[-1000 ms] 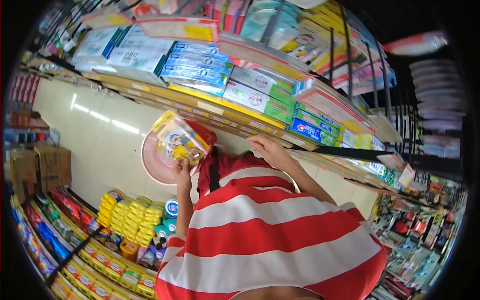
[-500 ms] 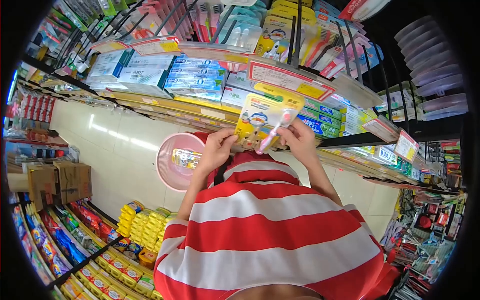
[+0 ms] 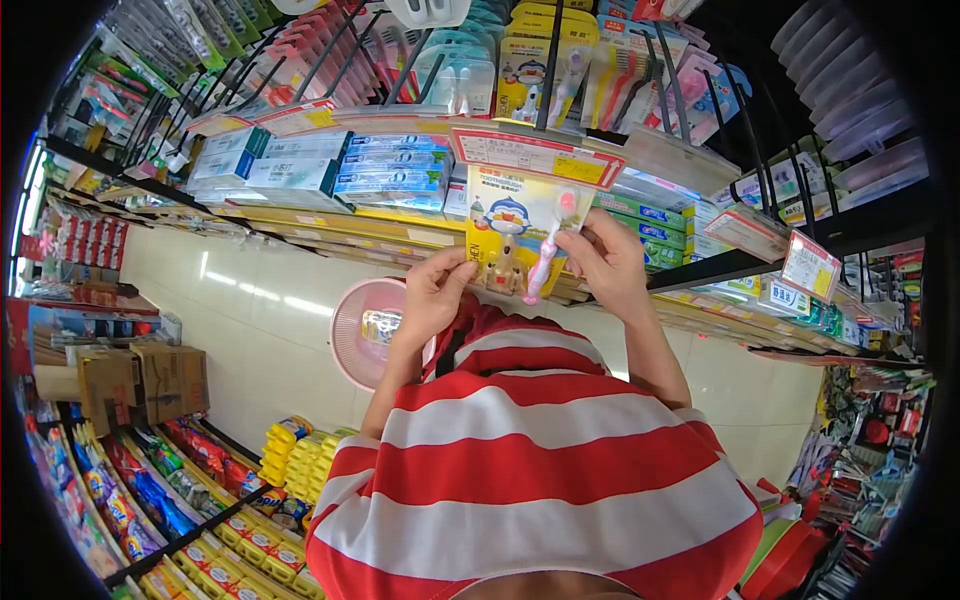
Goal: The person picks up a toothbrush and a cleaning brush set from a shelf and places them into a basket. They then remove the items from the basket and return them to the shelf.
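A yellow toothbrush package [image 3: 508, 222] with a penguin picture and a pink-and-white toothbrush is held upright in front of the shelf. My left hand [image 3: 440, 290] pinches its lower left edge between thumb and finger. My right hand [image 3: 603, 257] grips the right edge, its thumb beside the toothbrush. The package's top edge lies close to a price label [image 3: 535, 155] on the rack. Similar yellow packages [image 3: 527, 62] hang on hooks above it.
Toothpaste boxes [image 3: 392, 172] line the shelf behind my hands. A pink basket [image 3: 345, 335] with a package in it stands on the floor at the left. Cardboard boxes [image 3: 170, 381] and yellow bottles [image 3: 305, 464] are at the lower left. Hooks jut from the rack.
The package has become more upright and its face is turned more to the camera. The view has shifted, so the shelf and the basket appear displaced. Both hands keep their hold.
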